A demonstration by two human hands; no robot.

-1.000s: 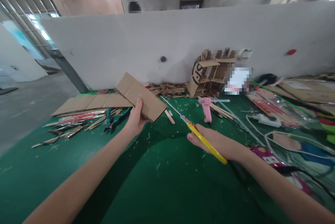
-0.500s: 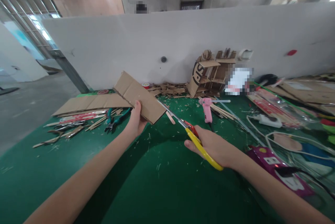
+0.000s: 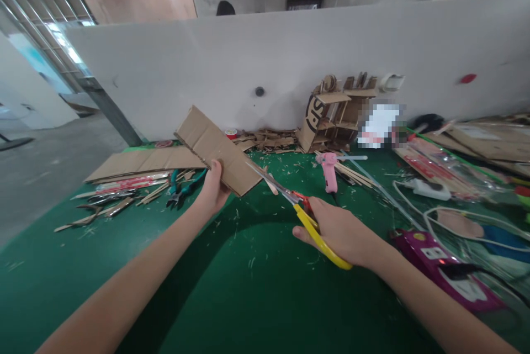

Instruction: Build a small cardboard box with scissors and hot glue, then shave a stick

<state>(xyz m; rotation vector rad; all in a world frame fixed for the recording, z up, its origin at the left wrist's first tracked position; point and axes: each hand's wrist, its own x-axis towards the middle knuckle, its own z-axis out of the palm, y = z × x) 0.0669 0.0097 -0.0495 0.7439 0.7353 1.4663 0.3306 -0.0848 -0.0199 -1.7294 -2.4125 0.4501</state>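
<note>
My left hand (image 3: 214,191) grips a rectangular piece of cardboard (image 3: 219,149) near its lower edge, thumb on the front face and fingers behind. The piece is held tilted above the green table (image 3: 265,288). My right hand (image 3: 335,227) is closed round the handles of a pair of scissors (image 3: 317,235) with yellow and red grips. The scissors' blades point up and left, with one blade lying over the front of the cardboard's right end. Part of the other blade is hidden behind the board.
A pink glue gun (image 3: 329,170) stands behind my right hand. Green-handled pliers (image 3: 178,191) and a long cardboard strip (image 3: 141,163) lie left. A cardboard shelf model (image 3: 327,116) stands at the back wall. A purple power strip (image 3: 447,271) with cables lies right.
The scissors' blades have moved onto the cardboard's right end, one now showing across its front. The cardboard has shifted slightly left. Both hands keep their grip.
</note>
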